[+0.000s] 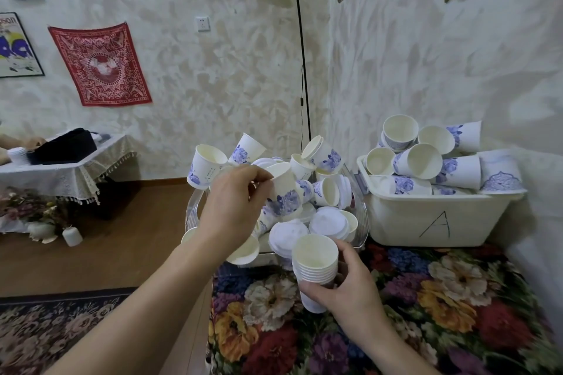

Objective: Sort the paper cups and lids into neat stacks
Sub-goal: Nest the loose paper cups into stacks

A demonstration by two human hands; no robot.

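Floral worktop (pixel 426 298) below; right hand (pixel 344 280) grips a nested cup stack (pixel 315 265); left hand (pixel 234 207), beyond it, pinches a loose cup (pixel 285 189); next, probably nesting it squarely atop.

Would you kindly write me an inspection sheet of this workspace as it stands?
Surface: table under a floral cloth, bare in front.
Job's things: loose paper cups and lids heaped in a clear tray; more cups piled in a white bin marked A.
Clutter: nothing seen on the cloth itself.
Grippers: left hand grips a blue-flowered cup in the heap; right hand holds a nested cup stack upright.
Cables: floor lamp cord down the wall.
Surroundings: side table, red wall cloth, rug.
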